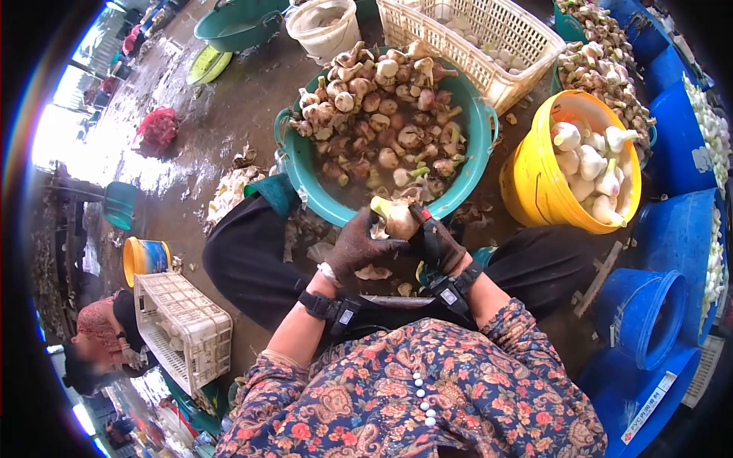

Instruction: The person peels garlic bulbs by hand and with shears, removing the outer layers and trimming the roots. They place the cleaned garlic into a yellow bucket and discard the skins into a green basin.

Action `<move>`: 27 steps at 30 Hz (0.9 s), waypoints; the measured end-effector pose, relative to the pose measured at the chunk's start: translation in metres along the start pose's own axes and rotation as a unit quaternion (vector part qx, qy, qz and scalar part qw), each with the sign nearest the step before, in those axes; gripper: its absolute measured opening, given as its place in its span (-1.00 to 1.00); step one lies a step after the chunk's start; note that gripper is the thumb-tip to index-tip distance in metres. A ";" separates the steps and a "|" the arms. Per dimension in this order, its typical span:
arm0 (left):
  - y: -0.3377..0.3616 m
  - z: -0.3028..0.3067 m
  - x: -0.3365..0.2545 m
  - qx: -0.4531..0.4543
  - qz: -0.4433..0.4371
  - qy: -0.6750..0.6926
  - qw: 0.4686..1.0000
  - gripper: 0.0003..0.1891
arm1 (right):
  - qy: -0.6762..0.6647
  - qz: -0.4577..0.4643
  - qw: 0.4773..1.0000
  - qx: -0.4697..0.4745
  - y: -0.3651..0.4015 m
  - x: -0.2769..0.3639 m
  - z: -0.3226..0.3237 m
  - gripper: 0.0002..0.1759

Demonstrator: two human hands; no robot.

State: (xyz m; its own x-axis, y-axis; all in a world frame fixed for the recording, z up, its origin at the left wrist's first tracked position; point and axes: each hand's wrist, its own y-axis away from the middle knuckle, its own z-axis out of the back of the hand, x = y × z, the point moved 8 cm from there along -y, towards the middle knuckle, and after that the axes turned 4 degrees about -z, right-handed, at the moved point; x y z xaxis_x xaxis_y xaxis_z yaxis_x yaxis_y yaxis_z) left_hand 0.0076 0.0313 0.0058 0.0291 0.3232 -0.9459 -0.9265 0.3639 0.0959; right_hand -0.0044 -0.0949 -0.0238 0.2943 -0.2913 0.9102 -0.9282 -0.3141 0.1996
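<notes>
Both of my hands wear dark gloves and meet over the near rim of a green basin [477, 187] full of unpeeled garlic bulbs [388, 103]. My left hand [357, 246] is closed around one side of a garlic bulb [398, 219] with a pale green stem end. On the bulb's other side, my right hand [438, 244] is wrapped round a small tool [424, 216] with a red part; its blade cannot be made out. To the right of the basin stands a yellow bucket [527, 179] holding whitish peeled bulbs [590, 162].
Behind the basin are a white bucket [326, 34] and a cream crate [489, 65]. Blue tubs [676, 229] and a blue bucket [637, 317] line the right. A plastic crate [183, 328] stands at left, beside another person [99, 328]. Peel litters the wet floor.
</notes>
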 end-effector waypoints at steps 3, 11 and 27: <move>0.004 0.020 -0.027 -0.117 -0.091 -0.190 0.971 -0.20 | -0.102 -0.232 0.967 0.031 0.001 -0.033 0.010 -0.48; 0.006 0.004 -0.001 0.007 -0.077 -0.187 0.979 -0.77 | 0.194 0.058 0.968 0.147 0.000 -0.006 -0.007 -0.58; 0.015 0.027 0.009 -0.129 0.004 0.227 0.965 -0.59 | 0.086 -0.032 0.991 0.102 -0.003 0.001 -0.021 -0.08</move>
State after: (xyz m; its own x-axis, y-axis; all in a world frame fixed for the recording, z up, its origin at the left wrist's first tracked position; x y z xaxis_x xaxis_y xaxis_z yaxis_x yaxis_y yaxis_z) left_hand 0.0038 0.0636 0.0074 -0.0910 -0.1129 -0.9894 -0.9903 0.1149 0.0780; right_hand -0.0066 -0.0749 -0.0158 0.2914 -0.1122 0.9500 -0.8384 -0.5081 0.1971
